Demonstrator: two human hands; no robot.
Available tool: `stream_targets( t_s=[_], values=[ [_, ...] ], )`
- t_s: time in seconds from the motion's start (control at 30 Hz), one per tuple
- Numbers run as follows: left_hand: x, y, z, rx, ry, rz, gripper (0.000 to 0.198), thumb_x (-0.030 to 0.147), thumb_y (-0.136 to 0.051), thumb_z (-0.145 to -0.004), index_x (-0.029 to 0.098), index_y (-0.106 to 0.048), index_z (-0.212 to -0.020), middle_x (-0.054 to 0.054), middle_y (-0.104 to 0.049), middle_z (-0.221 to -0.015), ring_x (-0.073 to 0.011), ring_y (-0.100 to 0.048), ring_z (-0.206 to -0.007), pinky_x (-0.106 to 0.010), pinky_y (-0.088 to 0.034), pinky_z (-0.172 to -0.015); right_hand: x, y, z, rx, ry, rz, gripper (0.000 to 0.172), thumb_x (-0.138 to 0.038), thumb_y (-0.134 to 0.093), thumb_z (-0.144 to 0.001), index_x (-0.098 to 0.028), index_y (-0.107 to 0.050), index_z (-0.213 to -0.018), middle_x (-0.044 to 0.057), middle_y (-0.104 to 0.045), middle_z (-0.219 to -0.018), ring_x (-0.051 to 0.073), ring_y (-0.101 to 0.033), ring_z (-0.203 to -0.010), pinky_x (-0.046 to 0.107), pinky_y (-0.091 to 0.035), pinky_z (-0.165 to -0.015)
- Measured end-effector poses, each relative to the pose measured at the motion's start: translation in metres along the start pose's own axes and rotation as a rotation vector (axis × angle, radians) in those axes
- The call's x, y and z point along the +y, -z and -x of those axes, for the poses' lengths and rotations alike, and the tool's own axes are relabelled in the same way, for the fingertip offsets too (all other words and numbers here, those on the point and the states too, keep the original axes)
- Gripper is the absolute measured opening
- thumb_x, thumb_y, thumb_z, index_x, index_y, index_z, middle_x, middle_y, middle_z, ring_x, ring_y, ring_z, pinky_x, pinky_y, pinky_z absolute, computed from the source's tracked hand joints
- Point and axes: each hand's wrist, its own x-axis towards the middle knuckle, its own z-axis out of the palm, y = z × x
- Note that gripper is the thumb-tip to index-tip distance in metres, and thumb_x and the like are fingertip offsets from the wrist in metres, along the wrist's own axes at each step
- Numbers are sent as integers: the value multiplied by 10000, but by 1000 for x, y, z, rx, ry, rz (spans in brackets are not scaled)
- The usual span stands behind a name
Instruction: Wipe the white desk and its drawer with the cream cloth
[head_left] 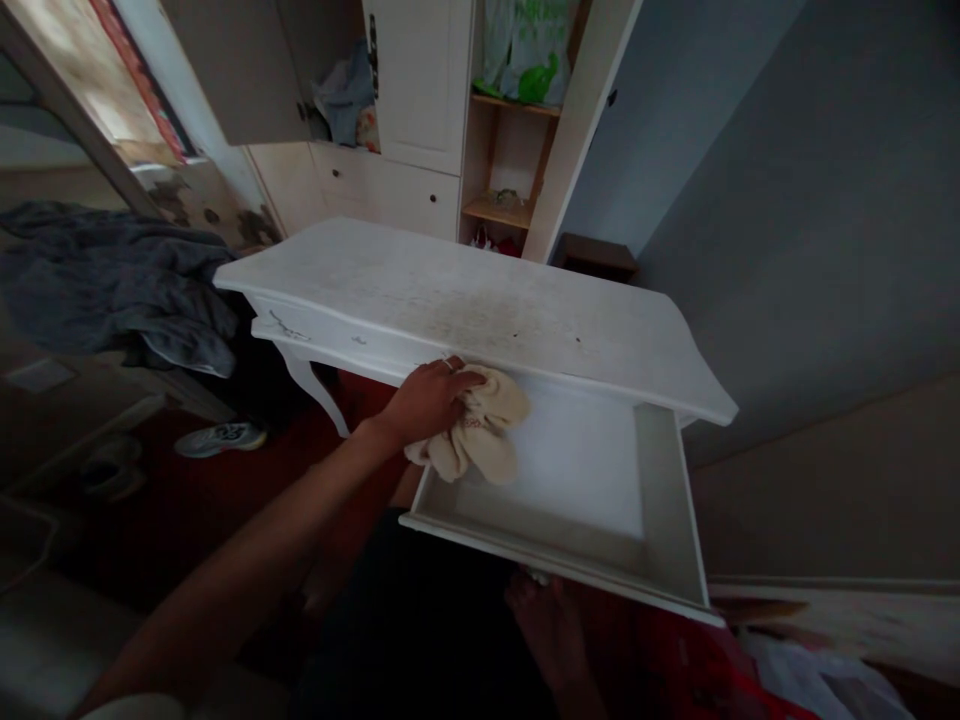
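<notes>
My left hand (433, 400), a ring on one finger, is closed on a cream-coloured cloth (491, 425). The bunched cloth lies over the left side of a pulled-out drawer (664, 490), just under the edge of the white table (405, 270). Below the drawer's front, in dim light, my right hand (546, 615) is closed around the drawer knob (538, 576). White lining shows on the drawer's bottom. Dark smudges mark the middle of the tabletop.
Behind the table stands a white wardrobe (424, 80) with open doors and a plastic bag (525, 50) on a shelf. Dark grey clothing (120, 280) hangs at the left, above a shoe (221, 440). Red and white bags (817, 670) lie at the lower right.
</notes>
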Motion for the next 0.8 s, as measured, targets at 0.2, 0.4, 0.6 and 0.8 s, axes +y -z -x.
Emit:
stream_targets(
  t_s=[0.2,0.4,0.6,0.8],
  values=[
    [10,-5,55,31,-29,269,478,84,-485,-771,184,-641,-1212,-78,-639,-1164,-197,-610,-1063,-348,-485,-976,-3,-23,7,-47,26,7,304,-417,-865,-654,-213,-660,-747,-38,-588,-644,132,-525,-644,301,-444,-665],
    [48,-11,98,-8,-16,288,545,41,-465,-721,254,-674,-1177,-52,-643,-1230,-205,-599,-1120,-355,-482,-972,-3,-27,7,-71,29,8,305,-432,-834,-687,-200,-645,-747,-40,-581,-642,120,-516,-623,285,-450,-650],
    [95,-25,85,-89,-140,196,488,52,-515,-748,301,-716,-1115,-54,-665,-1196,-237,-613,-1058,-410,-473,-951,3,-31,4,-47,113,-7,310,-424,-803,-704,-238,-690,-925,-12,-715,-882,179,-643,-857,334,-512,-765],
    [147,-37,52,-209,-320,194,452,160,-561,-787,295,-665,-1205,-69,-647,-1202,-250,-593,-1032,-424,-459,-915,9,-36,-5,-9,278,20,510,-474,-800,-685,-298,-658,-1142,6,-673,-1166,220,-597,-1132,393,-491,-955]
  ],
)
